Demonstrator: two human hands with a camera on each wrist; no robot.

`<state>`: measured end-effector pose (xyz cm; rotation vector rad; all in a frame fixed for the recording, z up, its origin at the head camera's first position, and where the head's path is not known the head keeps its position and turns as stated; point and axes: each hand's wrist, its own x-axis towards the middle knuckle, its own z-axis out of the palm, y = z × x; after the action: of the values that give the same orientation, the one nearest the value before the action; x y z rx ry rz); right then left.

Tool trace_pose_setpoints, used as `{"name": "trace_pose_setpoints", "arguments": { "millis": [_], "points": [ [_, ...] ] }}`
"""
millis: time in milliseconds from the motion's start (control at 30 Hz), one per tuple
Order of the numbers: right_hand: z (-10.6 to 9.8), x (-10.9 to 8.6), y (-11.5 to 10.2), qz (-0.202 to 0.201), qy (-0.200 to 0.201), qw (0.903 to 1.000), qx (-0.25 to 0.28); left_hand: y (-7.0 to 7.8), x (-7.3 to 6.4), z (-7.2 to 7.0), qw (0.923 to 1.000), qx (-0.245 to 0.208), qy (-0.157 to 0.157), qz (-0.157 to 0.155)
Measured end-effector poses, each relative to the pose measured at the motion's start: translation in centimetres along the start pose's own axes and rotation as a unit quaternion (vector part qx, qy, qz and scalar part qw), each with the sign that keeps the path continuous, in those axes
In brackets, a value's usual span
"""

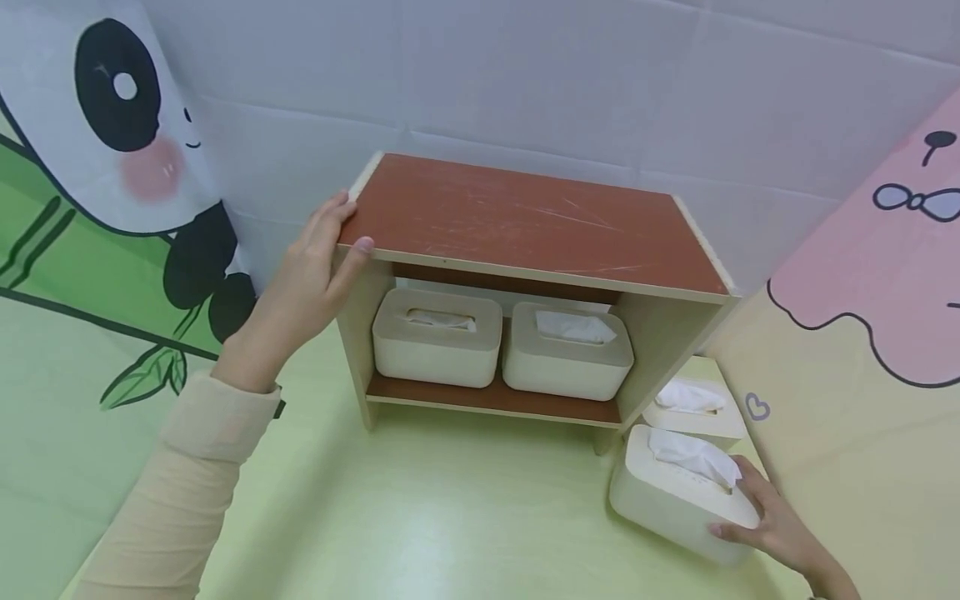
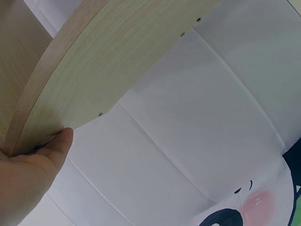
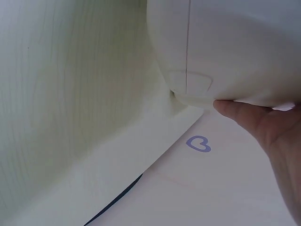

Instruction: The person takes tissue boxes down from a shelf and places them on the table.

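Observation:
My left hand [image 1: 311,262] grips the top left corner of a small two-tier shelf [image 1: 517,221] with a red-brown top. Its thumb lies at the front edge. In the left wrist view, the fingers [image 2: 60,145] lie against the shelf's pale side panel [image 2: 89,75]. Down at the right, my right hand [image 1: 776,512] holds a cream tissue box [image 1: 667,504] by its right end, thumb on the near side. White tissue pokes from its slot. The right wrist view shows the box [image 3: 225,61] from close by, with the thumb along its lower edge.
Inside the shelf stand a left tissue box [image 1: 435,354] and a right tissue box [image 1: 566,367]. Another box [image 1: 708,425] sits behind the held one, beside the shelf. Pale green tabletop [image 1: 427,508] lies in front; cartoon-printed sheets [image 1: 847,400] line the sides and back.

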<state>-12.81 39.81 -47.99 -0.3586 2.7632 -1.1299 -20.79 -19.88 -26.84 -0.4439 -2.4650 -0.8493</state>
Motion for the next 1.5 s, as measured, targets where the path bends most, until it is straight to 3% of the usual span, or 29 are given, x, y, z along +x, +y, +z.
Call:
{"name": "trace_pose_setpoints", "arguments": {
  "millis": [100,467,633,833,1233,1500],
  "points": [
    [0.2,0.1,0.0,0.004,0.002,1.0,0.009,0.0,0.0,0.0,1.0,0.001,0.001,0.001],
    [1.2,-0.1,0.9,-0.03,0.037,0.9981,-0.041,-0.1,0.1,0.1,1.0,0.004,-0.004,-0.004],
    [1.2,0.0,1.5,-0.063,0.035,0.996,-0.052,-0.1,0.1,0.0,1.0,0.0,-0.007,-0.006],
    [0.9,0.2,2.3,-0.075,0.023,0.9957,-0.049,0.0,0.1,0.0,0.9999,-0.005,-0.009,-0.008],
    [0.1,1.6,3.6,-0.183,0.027,0.9805,-0.066,0.1,0.0,0.0,0.9999,-0.003,-0.008,-0.007],
    [-0.3,2.8,4.1,-0.236,0.001,0.9713,-0.03,0.1,0.0,0.0,1.0,-0.001,-0.002,-0.001]
  ]
}}
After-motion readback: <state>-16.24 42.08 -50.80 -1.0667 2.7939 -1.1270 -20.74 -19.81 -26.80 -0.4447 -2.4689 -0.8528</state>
